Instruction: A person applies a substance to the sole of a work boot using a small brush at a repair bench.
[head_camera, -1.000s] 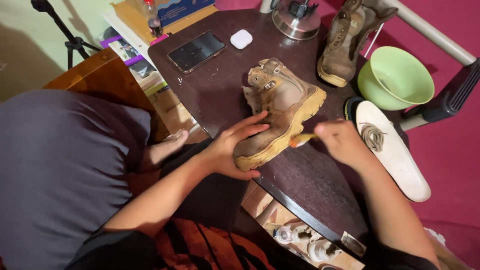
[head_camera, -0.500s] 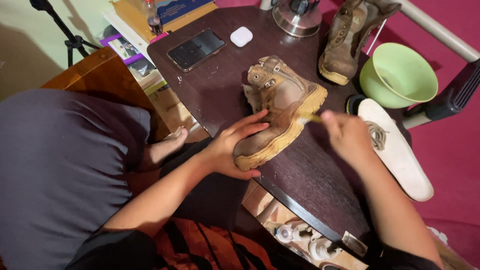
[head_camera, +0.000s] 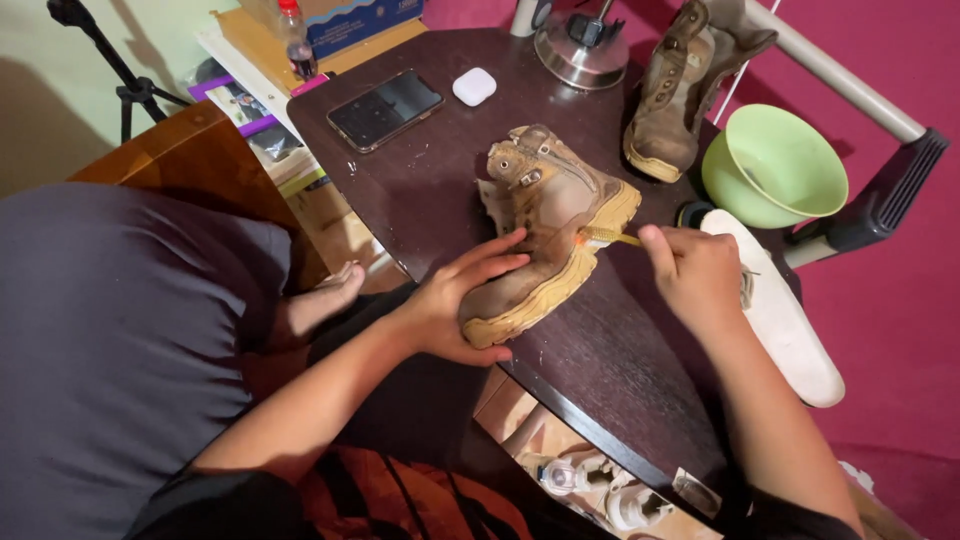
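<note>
A worn tan boot (head_camera: 545, 215) lies on its side on the dark round table (head_camera: 430, 190), sole toward the right. My left hand (head_camera: 465, 300) presses on the boot's toe and grips the front of the sole. In my right hand (head_camera: 695, 270) is a small brush with a yellow handle (head_camera: 610, 237); its tip touches the sole edge near the heel. A second boot (head_camera: 680, 85) stands upright at the table's far side.
A black phone (head_camera: 385, 108) and a white earbud case (head_camera: 474, 86) lie at the table's far left. A metal pot lid (head_camera: 583, 45), a green bowl (head_camera: 775, 165) and a white insole (head_camera: 785, 310) sit to the right. A wooden chair (head_camera: 190, 160) stands left.
My right hand has moved up along the boot's sole, from near the middle toward the heel, with the brush against the edge. My left hand stays on the toe.
</note>
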